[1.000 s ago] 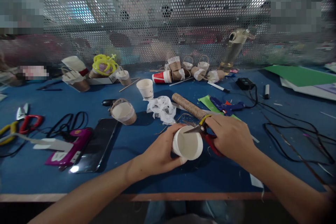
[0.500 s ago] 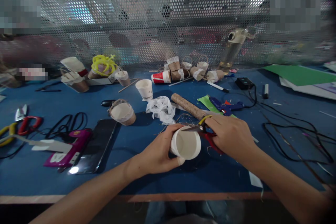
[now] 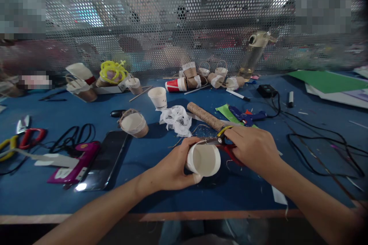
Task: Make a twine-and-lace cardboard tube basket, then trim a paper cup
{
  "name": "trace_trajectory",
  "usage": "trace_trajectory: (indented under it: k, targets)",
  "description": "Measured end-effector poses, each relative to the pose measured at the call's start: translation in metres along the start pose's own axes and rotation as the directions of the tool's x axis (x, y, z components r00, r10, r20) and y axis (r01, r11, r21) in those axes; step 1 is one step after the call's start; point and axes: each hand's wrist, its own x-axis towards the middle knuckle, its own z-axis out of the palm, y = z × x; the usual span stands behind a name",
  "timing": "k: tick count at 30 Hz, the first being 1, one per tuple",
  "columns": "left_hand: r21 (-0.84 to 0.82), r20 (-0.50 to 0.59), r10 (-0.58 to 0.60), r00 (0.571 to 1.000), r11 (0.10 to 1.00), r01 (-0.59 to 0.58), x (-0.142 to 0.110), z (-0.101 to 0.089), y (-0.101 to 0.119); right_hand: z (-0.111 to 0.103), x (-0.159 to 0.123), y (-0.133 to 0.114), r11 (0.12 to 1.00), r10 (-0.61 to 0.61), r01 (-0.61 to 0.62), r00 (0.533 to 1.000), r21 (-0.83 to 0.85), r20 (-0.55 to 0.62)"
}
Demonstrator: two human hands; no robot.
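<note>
My left hand (image 3: 172,168) is wrapped round a white paper cup (image 3: 203,159), tipped so its open mouth faces me, low over the blue table (image 3: 161,195). My right hand (image 3: 253,147) grips red and yellow handled scissors (image 3: 222,142). Their blades lie along the cup's upper rim. Just behind the cup are a roll of brown twine (image 3: 204,116) and a crumpled strip of white lace (image 3: 176,119).
A twine-wrapped cup (image 3: 134,123), a plain cup (image 3: 159,97), a black phone (image 3: 105,159), a pink glue gun (image 3: 75,162), a blue glue gun (image 3: 247,116), another pair of scissors (image 3: 23,136) and black cables (image 3: 324,141) lie around. Several decorated cups (image 3: 201,76) and a bottle (image 3: 253,55) stand by the perforated screen (image 3: 172,19).
The cup has tilted slightly and the scissor blades have settled flatter along its upper rim. Both hands stay in nearly the same place.
</note>
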Motion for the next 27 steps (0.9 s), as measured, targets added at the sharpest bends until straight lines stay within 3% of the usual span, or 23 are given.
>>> trace_trajectory:
  k: [5,9,11,13,15,17,22,27]
  targets:
    - [-0.063,0.031,-0.013,0.999,0.998,0.015,0.001,0.000,0.003,-0.001,0.001,0.000,1.000,0.002,-0.003,1.000,0.023,0.022]
    - [-0.306,0.074,-0.133,0.988,0.940,0.149,0.001,-0.001,0.011,-0.001,0.002,-0.001,0.987,0.066,-0.078,0.994,0.139,0.091]
    - [-0.529,0.176,-0.197,0.964,0.807,0.261,0.001,-0.003,0.013,0.000,0.002,0.000,0.937,0.175,-0.223,0.966,0.268,0.190]
    - [-0.714,0.293,-0.223,0.930,0.596,0.368,0.001,-0.005,0.013,0.002,0.002,0.000,0.874,0.260,-0.346,0.926,0.341,0.273]
    - [-0.803,0.366,-0.208,0.907,0.422,0.420,0.002,-0.007,0.011,0.003,0.002,0.001,0.853,0.299,-0.391,0.909,0.346,0.291]
    - [-0.846,0.370,-0.165,0.914,0.347,0.405,0.004,-0.007,0.008,0.004,0.001,0.001,0.859,0.297,-0.391,0.906,0.330,0.301]
    - [-0.902,0.318,-0.102,0.943,0.274,0.333,0.009,-0.007,0.006,0.007,0.000,0.002,0.899,0.251,-0.342,0.914,0.275,0.318]
    - [-0.901,0.314,-0.099,0.944,0.281,0.329,0.009,-0.008,0.006,0.005,0.001,-0.001,0.905,0.255,-0.337,0.918,0.259,0.302]
